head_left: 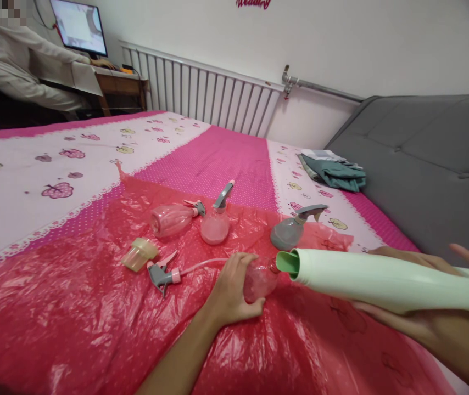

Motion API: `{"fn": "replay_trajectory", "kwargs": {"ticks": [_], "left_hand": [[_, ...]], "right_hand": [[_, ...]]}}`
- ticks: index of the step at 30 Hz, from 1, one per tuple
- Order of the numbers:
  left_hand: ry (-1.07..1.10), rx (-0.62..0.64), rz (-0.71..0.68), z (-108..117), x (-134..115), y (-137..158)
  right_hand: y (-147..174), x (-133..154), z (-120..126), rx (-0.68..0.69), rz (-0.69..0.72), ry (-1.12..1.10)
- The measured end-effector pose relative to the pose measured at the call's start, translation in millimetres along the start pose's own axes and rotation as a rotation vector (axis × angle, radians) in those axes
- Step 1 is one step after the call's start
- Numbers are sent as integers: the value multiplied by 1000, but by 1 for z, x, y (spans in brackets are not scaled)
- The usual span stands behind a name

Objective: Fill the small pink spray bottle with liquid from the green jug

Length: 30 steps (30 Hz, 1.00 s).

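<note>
My left hand (234, 293) is wrapped round a clear pink spray bottle (261, 281), whose sprayer is off and whose neck points right. In my right hand (419, 312) lies a long pale green flask (366, 277), held nearly level. Its green spout (287, 263) meets the mouth of the pink bottle; whether liquid flows I cannot tell. Left of my left hand rests a loose grey-and-pink trigger sprayer (164, 276) with a thin tube. Beside it is a yellowish translucent cup-shaped piece (139, 254).
Behind my hands are a pink spray bottle (172, 219) on its side, an upright pink one (215, 226) and a grey one (287, 233). Red plastic sheeting (82, 307) covers part of the bed. Folded clothes (333, 170) lie near the grey headboard (428, 164). A person (24, 66) sits far left.
</note>
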<state>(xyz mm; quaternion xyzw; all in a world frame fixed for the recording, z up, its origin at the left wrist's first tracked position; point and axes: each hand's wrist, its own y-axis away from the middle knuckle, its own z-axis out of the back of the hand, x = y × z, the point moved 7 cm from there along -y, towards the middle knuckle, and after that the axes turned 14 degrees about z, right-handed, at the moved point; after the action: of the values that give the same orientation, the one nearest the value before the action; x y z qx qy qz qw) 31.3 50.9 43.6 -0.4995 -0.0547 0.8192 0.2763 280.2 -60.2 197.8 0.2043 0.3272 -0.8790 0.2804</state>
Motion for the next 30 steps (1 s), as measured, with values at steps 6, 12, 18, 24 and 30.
{"fn": "replay_trajectory", "kwargs": {"ticks": [6, 12, 18, 24, 30], "left_hand": [[-1, 3, 13, 0, 0, 0], [-2, -4, -1, 0, 0, 0], [0, 8, 15, 0, 1, 0], [11, 12, 22, -1, 2, 0], [1, 5, 17, -1, 2, 0]], "right_hand": [[-1, 1, 1, 9, -15, -16], [-4, 2, 4, -24, 35, -3], [-3, 2, 1, -9, 4, -7], [-1, 1, 2, 0, -8, -22], [-3, 1, 1, 13, 4, -12]]}}
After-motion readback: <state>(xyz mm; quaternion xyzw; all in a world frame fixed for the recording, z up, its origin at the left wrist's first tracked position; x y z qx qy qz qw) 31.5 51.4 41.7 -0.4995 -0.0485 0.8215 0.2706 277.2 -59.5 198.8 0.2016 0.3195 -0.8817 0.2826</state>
